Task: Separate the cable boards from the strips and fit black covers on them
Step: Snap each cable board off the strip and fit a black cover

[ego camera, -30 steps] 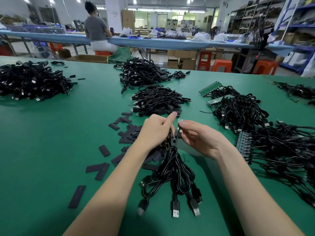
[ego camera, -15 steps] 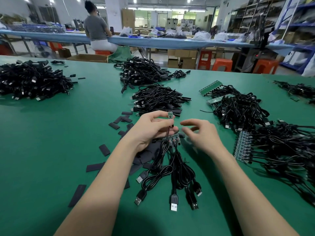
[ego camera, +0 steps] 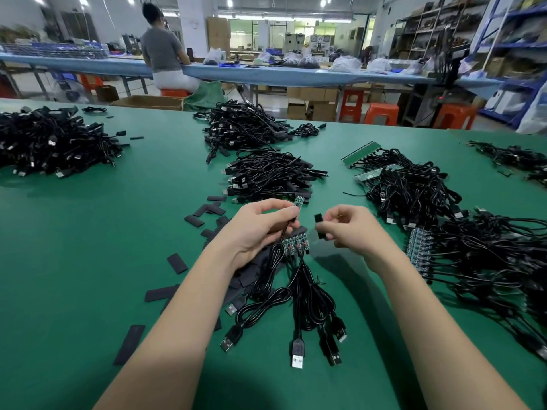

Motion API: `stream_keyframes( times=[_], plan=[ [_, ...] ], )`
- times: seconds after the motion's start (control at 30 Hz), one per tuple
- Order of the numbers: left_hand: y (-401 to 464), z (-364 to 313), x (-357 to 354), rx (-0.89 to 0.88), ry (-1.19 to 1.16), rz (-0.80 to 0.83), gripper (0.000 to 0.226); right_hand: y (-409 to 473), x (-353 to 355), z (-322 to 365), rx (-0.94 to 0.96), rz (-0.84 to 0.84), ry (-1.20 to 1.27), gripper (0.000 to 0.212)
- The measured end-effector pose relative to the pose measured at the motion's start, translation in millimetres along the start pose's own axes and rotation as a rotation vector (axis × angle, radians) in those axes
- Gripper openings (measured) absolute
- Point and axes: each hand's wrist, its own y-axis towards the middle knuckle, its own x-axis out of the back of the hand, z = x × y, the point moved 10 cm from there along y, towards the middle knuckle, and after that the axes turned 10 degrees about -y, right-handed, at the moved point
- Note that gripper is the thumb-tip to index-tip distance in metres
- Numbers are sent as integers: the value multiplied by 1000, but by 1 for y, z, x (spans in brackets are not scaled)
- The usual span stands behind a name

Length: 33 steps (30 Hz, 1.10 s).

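My left hand (ego camera: 260, 229) pinches a single small green cable board (ego camera: 299, 201) by its cable end, board pointing up. My right hand (ego camera: 352, 229) pinches a black cover (ego camera: 321, 226) just right of that board, a short gap between them. Below my hands a short strip of joined boards (ego camera: 296, 244) lies on the green table (ego camera: 88, 247), its black USB cables (ego camera: 299, 303) trailing toward me. Loose flat black covers (ego camera: 207, 213) are scattered left of and under my left hand.
Piles of black cables sit at the far left (ego camera: 50, 143), at the back centre (ego camera: 245, 125) and mid centre (ego camera: 269, 173). More board strips with cables (ego camera: 420, 253) crowd the right side. A person (ego camera: 165, 57) sits at the blue bench behind.
My left hand has lifted one board free of the strip, which now lies on the table. My right hand has let go of the board and picked up a black cover.
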Motion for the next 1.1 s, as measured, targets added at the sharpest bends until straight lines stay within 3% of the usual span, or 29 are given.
stream_keyframes(
  times=[0.13, 0.2, 0.3, 0.37, 0.7, 1.0, 1.1],
  plan=[
    [-2, -1, -6, 23, -70, 44, 4, -10, -15, 14, -62, 229, 711, 24],
    [-4, 0, -9, 39, -88, 64, 5, -13, -17, 23, -42, 277, 875, 42],
    [-6, 0, -14, 61, -99, 89, 5, -14, -15, 27, -27, 242, 996, 35],
    [-7, 1, -16, 72, -114, 100, 5, -13, -13, 28, -11, 202, 1049, 28],
    [-10, 4, -19, 111, -158, 114, 7, -13, -5, 34, 75, 39, 1086, 30],
    [-11, 1, -19, 91, -134, 136, 22, -14, -6, 35, 81, 40, 981, 28],
    [-12, -1, -19, 91, -68, 178, 17, -15, -11, 38, 79, 151, 968, 16]
  ],
)
